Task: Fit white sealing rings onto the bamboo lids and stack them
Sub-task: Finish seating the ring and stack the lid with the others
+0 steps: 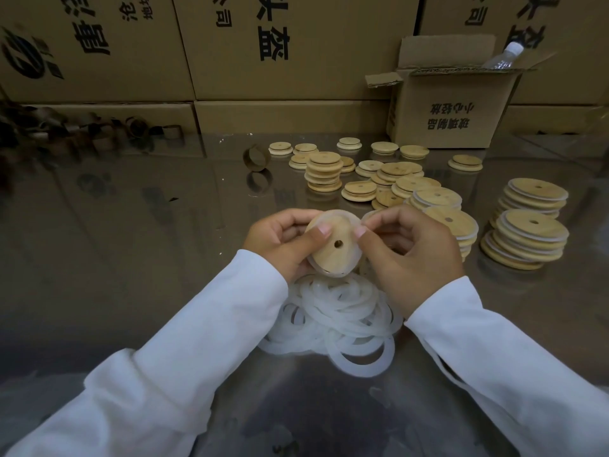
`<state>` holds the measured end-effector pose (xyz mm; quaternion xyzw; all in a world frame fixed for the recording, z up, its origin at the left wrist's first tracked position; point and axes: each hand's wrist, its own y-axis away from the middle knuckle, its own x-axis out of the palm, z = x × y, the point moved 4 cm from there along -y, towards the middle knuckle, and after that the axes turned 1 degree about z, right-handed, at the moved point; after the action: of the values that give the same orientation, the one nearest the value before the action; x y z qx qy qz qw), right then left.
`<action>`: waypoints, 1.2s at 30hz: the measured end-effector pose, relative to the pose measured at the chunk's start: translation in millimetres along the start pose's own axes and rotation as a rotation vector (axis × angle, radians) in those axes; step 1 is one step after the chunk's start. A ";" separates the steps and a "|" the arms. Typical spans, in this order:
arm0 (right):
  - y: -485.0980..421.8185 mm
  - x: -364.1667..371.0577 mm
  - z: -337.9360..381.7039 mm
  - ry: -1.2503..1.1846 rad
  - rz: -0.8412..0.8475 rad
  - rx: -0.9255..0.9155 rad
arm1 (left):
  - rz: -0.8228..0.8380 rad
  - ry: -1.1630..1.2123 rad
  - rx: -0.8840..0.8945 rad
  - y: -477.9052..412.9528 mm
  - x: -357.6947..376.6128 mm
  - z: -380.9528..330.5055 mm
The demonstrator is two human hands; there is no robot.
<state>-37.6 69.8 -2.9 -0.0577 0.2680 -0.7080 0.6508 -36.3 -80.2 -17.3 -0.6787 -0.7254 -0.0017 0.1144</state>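
I hold a round bamboo lid (333,250) with a small centre hole above the table, tilted toward me. My left hand (280,242) grips its left edge, thumb on the face. My right hand (412,255) pinches a white sealing ring (349,216) that runs round the lid's rim. A heap of loose white rings (342,319) lies just below my hands. Stacks of lids with rings fitted (527,239) stand at the right. Bare lids (362,176) lie scattered and stacked farther back.
The tabletop (131,258) is shiny and reflective. Large cardboard boxes (283,47) line the back. A small open box (451,107) with a plastic bottle (504,56) stands at the back right. Brown cardboard rings (257,156) sit at the back left and centre.
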 end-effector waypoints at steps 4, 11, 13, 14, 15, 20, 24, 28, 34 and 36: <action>-0.1 -1.9 0.9 0.046 -0.006 -0.017 | 0.046 -0.049 -0.042 0.7 3.5 2.4; -0.7 1.7 -1.1 0.095 0.017 -0.021 | 0.037 -0.154 0.059 1.2 3.0 -0.8; -1.4 1.5 -2.0 0.091 0.011 -0.017 | 0.029 -0.181 0.107 1.8 3.6 -3.6; -1.7 1.4 -2.1 0.089 0.008 -0.017 | 0.029 -0.191 0.126 2.1 4.2 -4.8; -2.1 1.1 -2.2 0.087 0.003 -0.018 | 0.030 -0.197 0.144 2.5 4.9 -6.3; -6.5 -0.7 -4.8 0.028 -0.002 0.031 | 0.052 -0.249 0.225 3.1 6.5 -14.8; -8.3 0.2 -7.5 -0.085 0.040 0.098 | 0.062 -0.299 0.278 4.5 4.8 -19.2; -8.2 2.7 -6.2 -0.178 0.112 0.121 | 0.032 -0.315 0.286 4.5 1.5 -16.9; 3.5 4.9 0.5 0.077 0.049 -0.021 | -0.046 -0.172 0.163 1.8 -1.4 -9.1; 4.5 4.1 2.9 0.118 0.013 -0.050 | -0.055 -0.103 0.098 0.5 -2.0 -4.9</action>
<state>-32.8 65.0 -3.5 -0.0303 0.3238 -0.6990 0.6369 -35.0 -82.9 -13.0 -0.6512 -0.7480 0.0655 0.1098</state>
